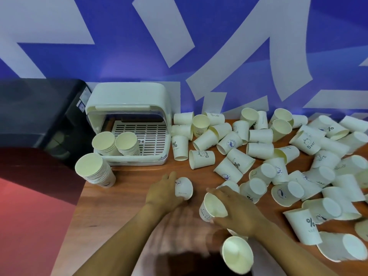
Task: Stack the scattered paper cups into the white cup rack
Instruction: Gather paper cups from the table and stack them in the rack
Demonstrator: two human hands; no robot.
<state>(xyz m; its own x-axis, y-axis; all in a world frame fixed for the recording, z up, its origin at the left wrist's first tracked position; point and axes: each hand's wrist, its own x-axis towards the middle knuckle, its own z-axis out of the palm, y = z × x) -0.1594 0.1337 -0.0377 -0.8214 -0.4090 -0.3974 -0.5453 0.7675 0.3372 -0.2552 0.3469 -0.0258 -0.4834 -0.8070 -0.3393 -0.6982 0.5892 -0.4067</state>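
two cups in hand | right hand [237, 211] wraps an open-mouthed cup [212, 208] by its side wall, left hand [164, 191] clasps a second cup [184, 188] | thin light paper, likely crushes: hold mid-wall gently | loose cups [258, 148] litter the table [139, 180] | one stack [95, 170] outside, two inside the white cup rack [127, 108]

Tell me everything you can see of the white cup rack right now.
The white cup rack looks like smooth plastic, a rounded box with its curved lid swung up and back, so the front is open. Inside lies a slotted tray. Two stacks of cups lean at its front left, mouths toward the camera. It stands on the wooden table at the blue wall, beside a dark appliance. A third stack lies just outside; loose cups crowd its right side. Neither hand touches it.
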